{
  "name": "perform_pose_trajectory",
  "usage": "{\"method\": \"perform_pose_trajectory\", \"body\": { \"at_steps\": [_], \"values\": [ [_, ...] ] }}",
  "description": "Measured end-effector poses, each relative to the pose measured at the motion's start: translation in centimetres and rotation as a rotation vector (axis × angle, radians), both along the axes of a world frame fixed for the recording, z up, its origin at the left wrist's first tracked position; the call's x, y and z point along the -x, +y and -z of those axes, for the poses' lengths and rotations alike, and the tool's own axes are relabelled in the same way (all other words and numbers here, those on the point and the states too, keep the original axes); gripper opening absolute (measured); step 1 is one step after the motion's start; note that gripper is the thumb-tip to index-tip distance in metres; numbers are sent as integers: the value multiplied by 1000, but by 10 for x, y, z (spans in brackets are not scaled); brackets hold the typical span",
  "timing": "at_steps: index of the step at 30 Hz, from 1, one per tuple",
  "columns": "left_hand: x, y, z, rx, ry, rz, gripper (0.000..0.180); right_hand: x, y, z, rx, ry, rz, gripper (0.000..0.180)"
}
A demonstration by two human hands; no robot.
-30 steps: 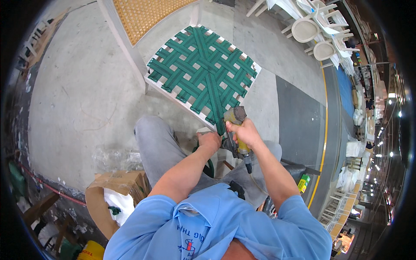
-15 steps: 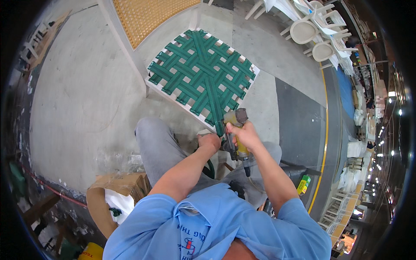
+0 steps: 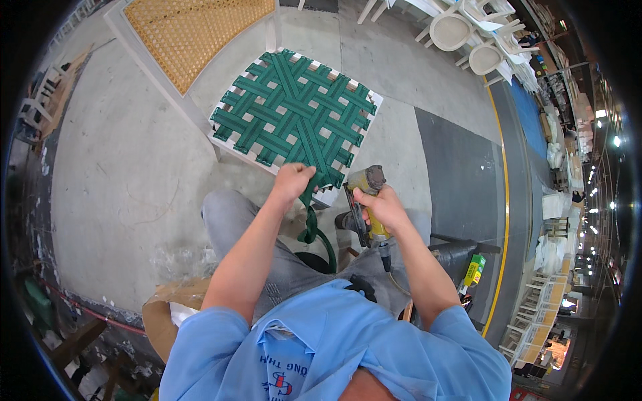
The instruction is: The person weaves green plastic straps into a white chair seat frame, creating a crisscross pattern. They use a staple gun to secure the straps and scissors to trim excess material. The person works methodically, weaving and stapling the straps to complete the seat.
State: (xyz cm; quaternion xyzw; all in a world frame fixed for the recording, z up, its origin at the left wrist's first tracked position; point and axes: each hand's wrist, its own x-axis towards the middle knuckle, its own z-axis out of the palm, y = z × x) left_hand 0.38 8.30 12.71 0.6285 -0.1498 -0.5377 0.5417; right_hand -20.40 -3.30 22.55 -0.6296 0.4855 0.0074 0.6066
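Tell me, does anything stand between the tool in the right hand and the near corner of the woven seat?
Nothing visible does: the right hand holds the yellow tool just right of the near corner of the woven seat. The left hand, gripping the loose green strap, is left of it.

soft light across the floor (image 3: 127, 147), glaring lamps (image 3: 616, 142) right (edges dark, curved)

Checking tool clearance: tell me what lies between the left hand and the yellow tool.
In the head view, green strap and the chair seat's white corner.
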Motion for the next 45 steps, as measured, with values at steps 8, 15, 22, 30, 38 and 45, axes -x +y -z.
{"method": "perform_pose_trajectory", "body": {
  "at_steps": [8, 15, 22, 30, 38, 45],
  "values": [
    [-21, -39, 20, -31, 127, -14, 33, -26, -3, 23, -15, 113, -26, 34],
    [-22, -41, 28, 22, 127, -36, 32, -41, -1, 32, 14, 140, -55, 35],
    [-24, -39, 31, -30, 138, -57, 30, -48, 3, 36, 73, 192, -101, 42],
    [-28, -39, 37, -37, 211, -59, 28, -63, 14, 22, 67, 226, -116, 37],
    [-30, -38, 31, -44, 272, -64, 29, -58, 18, 13, 10, 120, -50, 38],
    [-25, -13, 8, 32, 110, 105, 30, 83, -16, -90, 181, -62, 284, 35]
  ]
}}
